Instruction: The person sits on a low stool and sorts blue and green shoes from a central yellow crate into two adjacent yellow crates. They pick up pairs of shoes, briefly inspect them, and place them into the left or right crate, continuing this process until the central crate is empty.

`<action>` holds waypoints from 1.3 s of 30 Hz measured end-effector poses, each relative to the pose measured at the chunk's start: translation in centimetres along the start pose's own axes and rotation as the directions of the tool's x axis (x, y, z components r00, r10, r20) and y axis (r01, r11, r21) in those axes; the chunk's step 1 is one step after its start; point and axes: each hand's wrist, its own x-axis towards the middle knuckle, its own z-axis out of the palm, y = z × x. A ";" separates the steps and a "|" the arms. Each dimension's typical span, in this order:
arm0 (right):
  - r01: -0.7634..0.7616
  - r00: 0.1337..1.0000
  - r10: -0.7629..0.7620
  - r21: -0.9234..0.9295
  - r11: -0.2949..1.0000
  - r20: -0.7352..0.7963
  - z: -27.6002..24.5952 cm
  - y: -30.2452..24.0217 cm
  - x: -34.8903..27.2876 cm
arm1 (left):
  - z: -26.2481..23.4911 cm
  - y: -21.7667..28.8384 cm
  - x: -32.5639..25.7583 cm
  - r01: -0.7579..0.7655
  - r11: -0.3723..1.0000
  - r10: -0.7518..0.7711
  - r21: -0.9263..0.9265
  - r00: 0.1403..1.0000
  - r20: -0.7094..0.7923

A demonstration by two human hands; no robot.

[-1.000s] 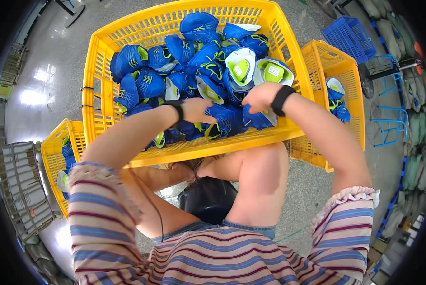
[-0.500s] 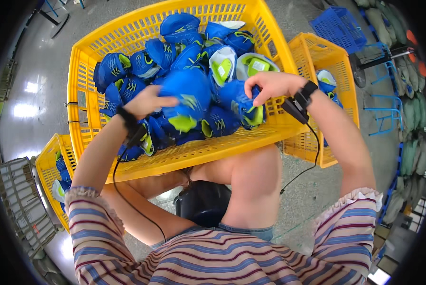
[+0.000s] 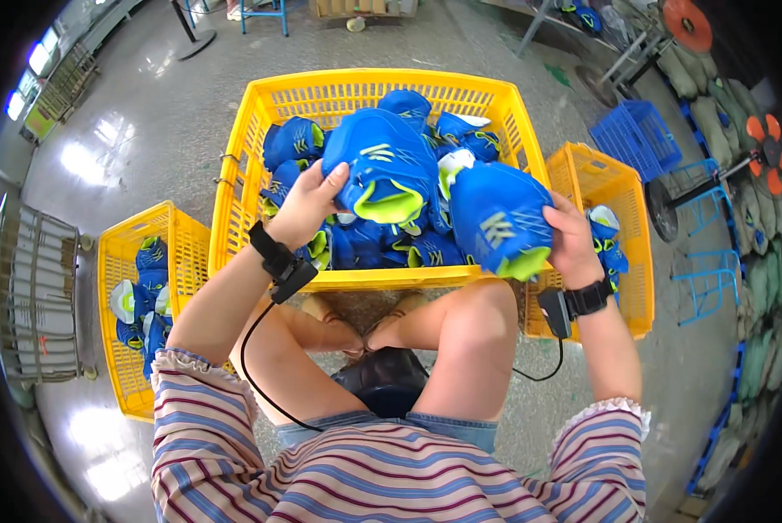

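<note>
**Left hand (image 3: 311,202) and right hand (image 3: 572,237) full above central yellow crate (image 3: 365,280)**

You hold a left upper (image 3: 378,146) over the middle of the central yellow crate and a right upper (image 3: 500,209) over its near right corner, both blue shoe pieces lined in lime. Your left thumb pinches the first one's edge against fingers hidden behind; your right fingers grip the second's outer edge, thumb placement unclear. Edge grips likely leave both faces in your view, lifted clear of the piled uppers (image 3: 356,246) inside the crate. Count two uppers held, three yellow crates, the left crate (image 3: 190,248) and right crate (image 3: 613,177) flanking the central one, and one blue basket (image 3: 636,144) beyond its right side. The pile overlaps too much to count.
</note>
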 end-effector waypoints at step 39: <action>-0.024 0.464 -0.368 -0.427 0.904 -0.806 -32.1 -8.6 -17.7 | 1.8 1.9 -3.4 0.245 0.969 -0.243 -0.023 0.937 -0.250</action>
